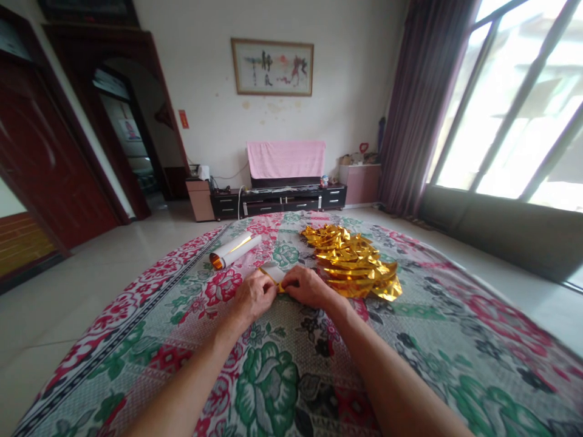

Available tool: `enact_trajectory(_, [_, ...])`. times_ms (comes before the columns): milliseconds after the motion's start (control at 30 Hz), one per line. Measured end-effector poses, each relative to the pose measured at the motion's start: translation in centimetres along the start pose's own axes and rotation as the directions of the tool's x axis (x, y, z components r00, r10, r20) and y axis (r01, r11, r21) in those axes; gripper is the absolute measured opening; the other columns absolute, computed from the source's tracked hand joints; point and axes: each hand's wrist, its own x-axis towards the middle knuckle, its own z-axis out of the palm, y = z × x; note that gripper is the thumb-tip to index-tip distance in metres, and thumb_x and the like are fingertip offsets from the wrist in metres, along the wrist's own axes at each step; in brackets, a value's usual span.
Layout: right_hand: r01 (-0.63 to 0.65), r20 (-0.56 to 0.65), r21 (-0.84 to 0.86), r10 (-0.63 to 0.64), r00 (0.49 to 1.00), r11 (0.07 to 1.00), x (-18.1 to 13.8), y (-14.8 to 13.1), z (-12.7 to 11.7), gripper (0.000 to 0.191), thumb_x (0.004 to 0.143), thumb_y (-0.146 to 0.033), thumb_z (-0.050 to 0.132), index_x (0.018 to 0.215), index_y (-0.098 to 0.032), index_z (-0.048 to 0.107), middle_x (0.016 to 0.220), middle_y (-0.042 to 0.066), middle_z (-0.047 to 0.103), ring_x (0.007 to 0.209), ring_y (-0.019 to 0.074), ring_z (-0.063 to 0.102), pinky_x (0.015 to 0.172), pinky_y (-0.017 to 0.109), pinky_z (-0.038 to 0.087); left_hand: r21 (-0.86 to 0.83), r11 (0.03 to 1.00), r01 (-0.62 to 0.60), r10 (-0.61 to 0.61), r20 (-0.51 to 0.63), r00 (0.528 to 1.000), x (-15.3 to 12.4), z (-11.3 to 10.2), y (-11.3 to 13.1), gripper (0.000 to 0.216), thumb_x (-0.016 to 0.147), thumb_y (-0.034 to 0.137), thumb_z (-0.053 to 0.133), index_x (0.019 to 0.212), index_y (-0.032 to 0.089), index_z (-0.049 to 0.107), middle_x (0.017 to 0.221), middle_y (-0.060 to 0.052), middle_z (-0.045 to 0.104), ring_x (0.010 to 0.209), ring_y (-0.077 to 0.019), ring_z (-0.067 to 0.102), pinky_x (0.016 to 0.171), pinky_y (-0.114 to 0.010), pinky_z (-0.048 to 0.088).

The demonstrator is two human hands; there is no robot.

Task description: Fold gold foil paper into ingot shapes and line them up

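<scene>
Near the middle of the table, my left hand [255,292] and my right hand [304,285] pinch the near edge of a small sheet of gold foil paper [273,273]. Its white back faces up, and a strip of gold shows along the edge between my fingers. Both hands are closed, with the fingertips partly hiding the sheet. Right of my right hand lies a heap of folded gold foil pieces [350,261], overlapping one another in a long row. Beyond my left hand rests a loose roll of the white-backed gold paper [234,250].
The round table is covered by a flowered cloth [268,382] in green, red and grey. Past it stands a low black cabinet [285,203] with a pink cloth [286,159] above it. Purple curtains [421,103] and a large window are at the right, doorways at the left.
</scene>
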Motion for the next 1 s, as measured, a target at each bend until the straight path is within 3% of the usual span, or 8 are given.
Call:
enact_trajectory(600, [-0.012,-0.004,0.057,0.013,1.000,0.998,0.1,0.1,-0.1,0.022,0.063,-0.005,0.051,0.064,-0.018,0.070,0.069,0.000,0.066,0.072,0.0118,0.056,0.069,0.020,0.040,0.131,0.987,0.090,-0.087,-0.026,0.996,0.0,0.1,1.2,0.014,0.074,0.020,0.051,0.061,0.018,0.054,0.068,-0.003,0.053,0.068,-0.0153,0.053,0.065,-0.027,0.040])
enact_trajectory(1000, [-0.093,-0.007,0.043,0.094,0.996,0.995,0.1,-0.2,-0.2,0.023,0.063,-0.009,0.052,0.067,-0.019,0.072,0.068,0.000,0.067,0.070,0.0126,0.056,0.067,0.020,0.040,0.084,0.993,0.078,-0.075,-0.033,0.997,0.0,0.2,0.9,0.004,0.073,0.021,0.055,0.071,0.018,0.053,0.071,-0.002,0.054,0.072,-0.0165,0.053,0.069,-0.029,0.041])
